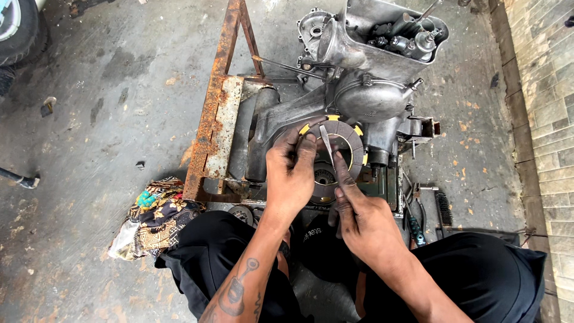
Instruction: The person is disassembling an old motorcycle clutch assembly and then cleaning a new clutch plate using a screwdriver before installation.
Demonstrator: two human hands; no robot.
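Above the grey engine (365,90), left hand (291,179) fingers pinch a clutch disc (341,149); right hand (366,224) fingers pinch a thin tool (326,139).

Stained concrete floor (119,90) (rag (152,218), perhaps tools (418,215))

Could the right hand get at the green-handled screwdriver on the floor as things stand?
Probably yes. The screwdriver lies in the open beside the right hand, with nothing over it. But that hand holds a thin metal tool against the clutch disc, so it would need freeing first.
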